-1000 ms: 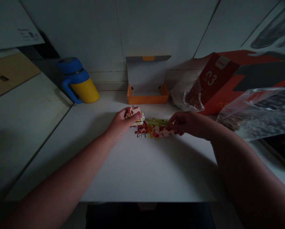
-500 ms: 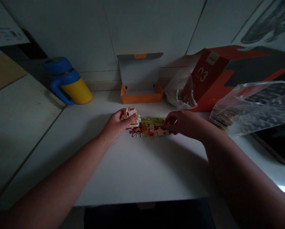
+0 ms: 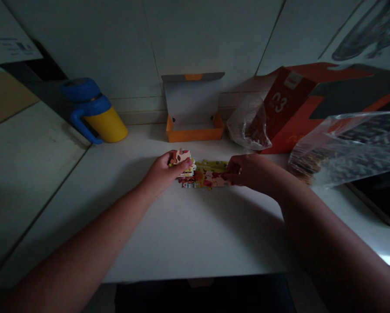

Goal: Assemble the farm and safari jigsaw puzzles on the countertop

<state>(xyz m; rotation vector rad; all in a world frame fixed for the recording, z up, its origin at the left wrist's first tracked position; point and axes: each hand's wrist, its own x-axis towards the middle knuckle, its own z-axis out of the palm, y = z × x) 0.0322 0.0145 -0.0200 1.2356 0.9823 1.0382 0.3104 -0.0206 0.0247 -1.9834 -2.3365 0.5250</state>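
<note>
My left hand (image 3: 164, 170) is closed round a small stack of colourful jigsaw pieces (image 3: 182, 157), thumb on top. Just right of it a joined strip of puzzle pieces (image 3: 207, 175) lies flat on the white table (image 3: 188, 234). My right hand (image 3: 250, 171) rests at the strip's right end, its fingertips pinched on the edge piece. Both forearms reach in from the bottom corners. The scene is dim.
An open orange box (image 3: 194, 115) with a raised grey lid stands against the wall behind the puzzle. A blue and yellow jug (image 3: 93, 114) lies at the back left. A red carton (image 3: 306, 106) and clear plastic bags (image 3: 345, 148) crowd the right side.
Both hands stay on the puzzle. The right fingertips have shifted slightly along the strip's right end; the view has swung a little.
</note>
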